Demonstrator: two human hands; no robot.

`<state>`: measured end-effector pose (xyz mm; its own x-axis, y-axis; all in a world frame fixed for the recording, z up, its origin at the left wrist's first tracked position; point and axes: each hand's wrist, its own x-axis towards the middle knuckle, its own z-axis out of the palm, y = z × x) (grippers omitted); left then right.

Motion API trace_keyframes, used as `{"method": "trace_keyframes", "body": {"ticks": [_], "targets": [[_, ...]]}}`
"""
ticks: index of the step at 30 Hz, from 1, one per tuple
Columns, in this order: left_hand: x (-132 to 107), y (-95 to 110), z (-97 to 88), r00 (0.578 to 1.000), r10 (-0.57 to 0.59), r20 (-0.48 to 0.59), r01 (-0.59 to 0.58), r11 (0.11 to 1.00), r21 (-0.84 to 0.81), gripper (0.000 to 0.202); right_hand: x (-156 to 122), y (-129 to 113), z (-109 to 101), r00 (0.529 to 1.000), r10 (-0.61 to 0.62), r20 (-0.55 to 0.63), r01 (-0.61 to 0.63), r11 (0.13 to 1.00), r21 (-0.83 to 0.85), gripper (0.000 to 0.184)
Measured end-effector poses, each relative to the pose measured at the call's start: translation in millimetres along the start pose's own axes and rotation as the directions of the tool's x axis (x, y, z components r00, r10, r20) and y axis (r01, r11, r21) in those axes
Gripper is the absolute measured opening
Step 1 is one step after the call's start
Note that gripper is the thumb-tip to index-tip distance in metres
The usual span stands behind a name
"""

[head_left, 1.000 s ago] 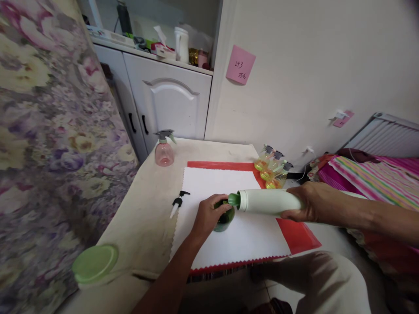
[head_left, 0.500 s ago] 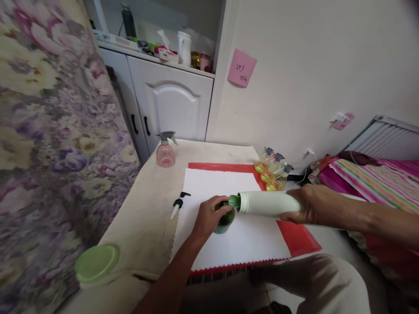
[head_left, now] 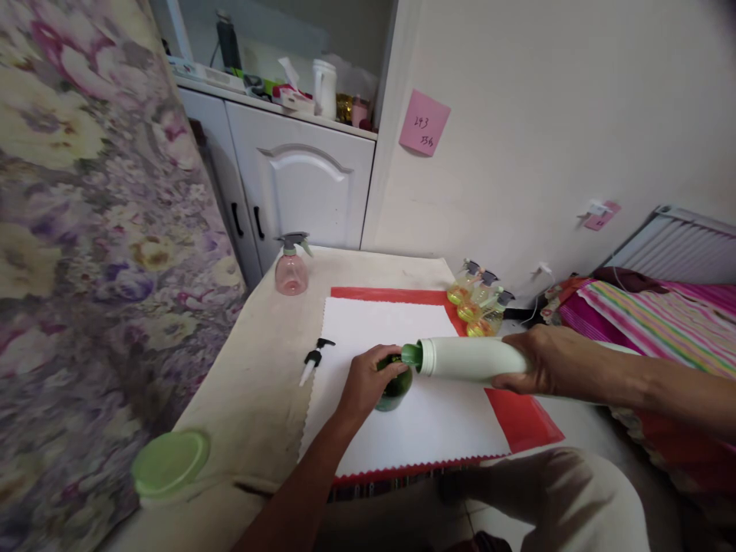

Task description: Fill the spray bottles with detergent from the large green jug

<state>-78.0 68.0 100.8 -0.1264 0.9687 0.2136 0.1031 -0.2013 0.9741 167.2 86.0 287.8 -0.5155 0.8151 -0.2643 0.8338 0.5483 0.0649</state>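
My left hand [head_left: 368, 377] is closed round the neck of a dark green bottle [head_left: 395, 392] that stands on a white sheet [head_left: 425, 437]. My right hand [head_left: 537, 360] grips a long pale green bottle [head_left: 468, 359], tipped almost level with its threaded mouth toward the left. A green spout [head_left: 412, 354] at that mouth reaches over the opening of the dark bottle, beside my left fingers. Whether liquid is flowing I cannot make out. A black pump head [head_left: 313, 356] with a white tube lies left of the sheet, touching neither hand.
A pink spray bottle [head_left: 291, 274] stands at the table's back left. Several spray bottles with yellow liquid [head_left: 484, 325] cluster at the back right, on a red sheet [head_left: 520, 420]. A green lid [head_left: 171, 461] sits at the lower left. White cabinets [head_left: 304, 184] rise behind the table.
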Motion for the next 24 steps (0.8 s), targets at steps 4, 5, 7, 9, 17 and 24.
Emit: {"method": "trace_keyframes", "body": {"ticks": [4,5,7,9,17,24], "targets": [[-0.1,1.1,0.1,1.0,-0.008,0.0,0.008,1.0,0.01,0.019,0.8,1.3,1.0,1.0,-0.01,-0.009,0.01,1.0,0.007,0.04],[-0.2,1.5,0.1,1.0,-0.011,0.002,0.011,1.0,0.011,0.02,0.6,1.4,1.0,1.0,-0.012,-0.009,0.012,1.0,0.007,0.04],[-0.4,2.5,0.2,1.0,-0.014,0.005,0.014,1.0,0.012,0.02,-0.1,1.3,0.9,1.0,-0.012,-0.009,0.012,1.0,0.005,0.04],[-0.5,3.3,0.3,1.0,-0.014,0.003,0.014,1.0,0.013,0.02,-0.9,0.8,0.5,1.0,-0.014,-0.006,0.014,1.0,0.006,0.039],[0.6,2.3,-0.2,1.0,-0.005,0.015,0.005,1.0,0.017,0.019,-0.7,0.8,-1.5,1.0,-0.019,0.007,0.019,1.0,0.006,0.04],[1.3,0.1,-0.1,1.0,0.011,0.008,-0.011,1.0,0.011,0.02,-0.3,-1.4,-3.9,1.0,-0.011,0.006,0.011,1.0,-0.012,0.041]]}}
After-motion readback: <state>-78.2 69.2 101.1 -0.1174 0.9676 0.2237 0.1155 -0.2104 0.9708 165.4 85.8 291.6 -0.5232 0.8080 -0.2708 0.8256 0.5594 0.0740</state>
